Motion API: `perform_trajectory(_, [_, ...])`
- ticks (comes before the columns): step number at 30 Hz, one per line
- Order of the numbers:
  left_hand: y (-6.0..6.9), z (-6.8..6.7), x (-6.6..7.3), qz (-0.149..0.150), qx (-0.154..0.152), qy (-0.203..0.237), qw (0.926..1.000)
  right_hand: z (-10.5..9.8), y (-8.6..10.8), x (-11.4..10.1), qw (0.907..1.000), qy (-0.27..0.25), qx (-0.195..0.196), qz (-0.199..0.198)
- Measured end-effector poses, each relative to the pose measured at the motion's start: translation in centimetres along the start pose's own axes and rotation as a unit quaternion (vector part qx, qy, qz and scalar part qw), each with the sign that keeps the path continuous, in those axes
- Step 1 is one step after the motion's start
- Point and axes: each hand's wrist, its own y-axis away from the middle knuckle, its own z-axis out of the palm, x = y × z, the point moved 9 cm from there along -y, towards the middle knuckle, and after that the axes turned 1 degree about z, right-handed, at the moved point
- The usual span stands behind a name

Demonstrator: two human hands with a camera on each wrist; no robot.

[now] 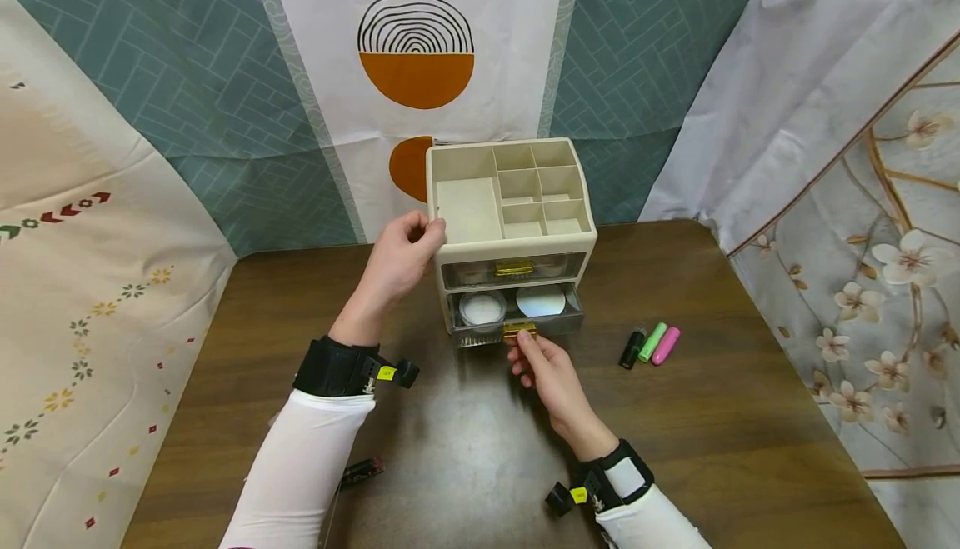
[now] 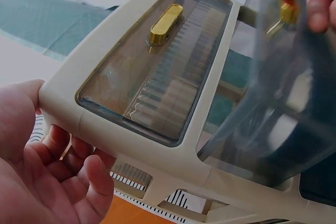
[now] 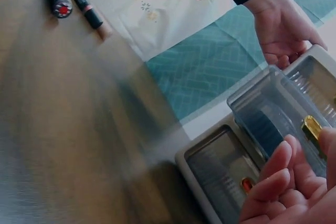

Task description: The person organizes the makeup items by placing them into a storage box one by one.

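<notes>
Nearby: dark tube (image 1: pixel 362 472) lies on wooden table (image 1: pixel 750 416) | right hand (image 1: pixel 551 378), fingers curled, pinches gold handle (image 1: pixel 521 330) of pulled-out clear drawer (image 1: pixel 558 326) | left hand (image 1: pixel 399 259), thumb and fingers gripping left edge of cream organizer (image 1: pixel 517 247) toward table's far side | patterned cloth (image 1: pixel 622 74) behind.

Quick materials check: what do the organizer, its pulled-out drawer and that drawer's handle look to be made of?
The organizer: probably molded plastic, cream and satin, judging by its smooth, rounded edges. The drawer: likely clear, smoke-tinted plastic, glossy; its walls are see-through. The handle: polished gold with bright highlights; metal or gold-coated plastic, I can't tell which.
</notes>
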Motion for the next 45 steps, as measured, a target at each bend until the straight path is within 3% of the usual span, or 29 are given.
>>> perform_trajectory(12, [0.0, 0.0, 0.4, 0.003, -0.006, -0.003, 1.0, 0.4, -3.4, -1.0, 0.9994, 0.011, 0.029, -0.013])
perform_trajectory(22, [-0.1, 0.3, 0.3, -0.002, -0.02, 0.011, 0.9997, 0.7, -4.0, -0.9, 0.9995, 0.0, 0.029, -0.014])
perform_trajectory(28, [-0.1, 0.3, 0.4, -0.003, -0.021, 0.009, 0.9997, -0.1, -3.8, 1.6, 0.9988, 0.003, 0.036, 0.034])
perform_trajectory(33, [-0.1, 0.0, 0.3, -0.002, -0.019, 0.011, 0.9998, -0.1, -4.0, 3.4, 0.9957, 0.005, 0.0, 0.093])
perform_trajectory(37, [-0.1, 0.0, 0.4, 0.003, -0.019, 0.008, 0.9998, 0.1, -4.5, 3.4, 0.9955, 0.005, -0.013, 0.093])
perform_trajectory(45, [-0.1, -0.1, 0.3, -0.001, -0.015, 0.007, 0.9999, -0.3, -5.3, 3.5, 0.9965, 0.005, 0.005, 0.083])
